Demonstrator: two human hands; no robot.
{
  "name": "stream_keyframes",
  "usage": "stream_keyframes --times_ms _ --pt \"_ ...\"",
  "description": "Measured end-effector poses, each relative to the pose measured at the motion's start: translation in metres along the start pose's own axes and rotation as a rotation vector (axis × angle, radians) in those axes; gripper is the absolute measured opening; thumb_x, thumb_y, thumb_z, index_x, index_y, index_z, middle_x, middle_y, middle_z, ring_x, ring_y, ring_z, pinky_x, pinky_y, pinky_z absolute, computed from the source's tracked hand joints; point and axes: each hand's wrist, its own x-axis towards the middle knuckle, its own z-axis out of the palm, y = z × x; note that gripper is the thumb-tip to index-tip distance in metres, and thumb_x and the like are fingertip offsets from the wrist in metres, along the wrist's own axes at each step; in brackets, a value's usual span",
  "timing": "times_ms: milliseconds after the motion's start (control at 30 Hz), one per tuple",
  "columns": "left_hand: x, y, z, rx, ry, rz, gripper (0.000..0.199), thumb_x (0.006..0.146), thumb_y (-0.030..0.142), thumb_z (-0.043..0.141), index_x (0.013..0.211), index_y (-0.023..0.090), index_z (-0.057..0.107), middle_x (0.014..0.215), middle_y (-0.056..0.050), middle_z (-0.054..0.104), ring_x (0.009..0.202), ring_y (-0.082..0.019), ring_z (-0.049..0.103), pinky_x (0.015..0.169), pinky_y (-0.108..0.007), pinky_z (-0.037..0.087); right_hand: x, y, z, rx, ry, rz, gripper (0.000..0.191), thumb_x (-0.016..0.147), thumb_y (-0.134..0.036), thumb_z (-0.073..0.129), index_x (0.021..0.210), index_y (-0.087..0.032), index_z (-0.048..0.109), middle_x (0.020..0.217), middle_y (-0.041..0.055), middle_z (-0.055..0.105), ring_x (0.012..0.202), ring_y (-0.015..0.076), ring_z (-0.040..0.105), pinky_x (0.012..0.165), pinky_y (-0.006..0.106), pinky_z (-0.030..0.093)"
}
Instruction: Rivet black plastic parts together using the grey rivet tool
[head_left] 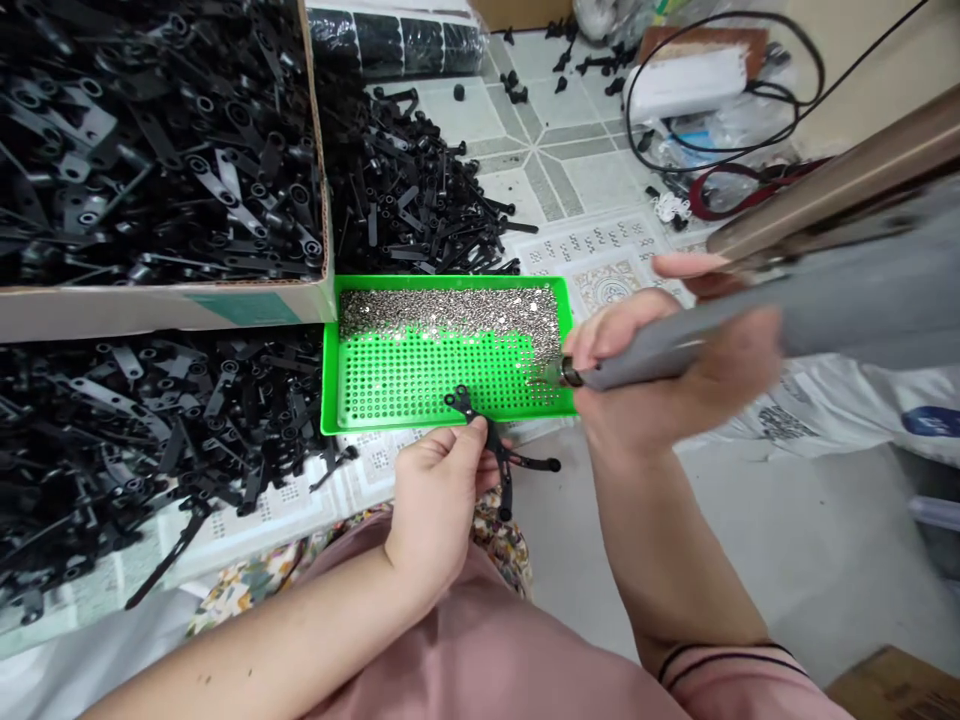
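My left hand (442,480) pinches a black branched plastic part (504,455) between thumb and fingers. The part's upper end reaches over the near rim of a green perforated tray (328,400), and two arms spread out below. Small silvery screws (450,308) fill the tray's far side and right end. Wrapped around a grey electric screwdriver (675,345) is my right hand (637,385), partly blurred. The tool lies nearly level, its tip at the screws on the tray's right side, apart from the black part. Exactly what the tip touches is too blurred to tell.
A cardboard box (327,200) full of black parts stands left of the tray. Loose black parts (409,185) lie behind the tray and more (247,410) before the box. A brown tube (840,175) slants above the screwdriver. Coiled black cable (637,75) lies at the back right.
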Motion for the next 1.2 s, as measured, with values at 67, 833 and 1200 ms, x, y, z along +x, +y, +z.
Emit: stream_keyframes --times_ms 67,833,1200 --pt "0.0 -0.001 0.0 -0.003 -0.01 0.007 0.027 0.07 0.039 0.069 0.06 0.014 0.062 0.058 -0.001 0.063 0.054 -0.009 0.054 0.051 -0.019 0.047 -0.003 -0.012 0.007 0.043 -0.029 0.055 0.022 0.078 -0.041 0.054 0.087 -0.022 0.061 0.045 -0.0047 0.048 0.031 0.0132 0.041 0.031 0.03 0.037" --pt "0.003 -0.004 -0.003 0.062 -0.048 0.084 0.03 0.072 0.041 0.064 0.056 0.016 0.057 0.052 0.001 0.055 0.049 -0.01 0.048 0.047 -0.022 0.039 -0.019 -0.014 0.016 0.101 -0.219 0.118 0.026 0.077 -0.044 0.062 0.09 -0.021 0.062 0.047 -0.0037 0.054 0.032 0.0146 0.047 0.033 0.03 0.041" --pt "0.0 -0.002 -0.002 0.05 -0.047 0.102 0.032 0.073 0.04 0.063 0.053 0.016 0.056 0.049 0.003 0.051 0.047 -0.008 0.044 0.048 -0.021 0.038 -0.024 -0.021 0.011 0.014 -0.506 0.178 0.033 0.077 -0.045 0.062 0.101 -0.023 0.061 0.059 -0.001 0.06 0.043 0.0173 0.055 0.041 0.034 0.047"
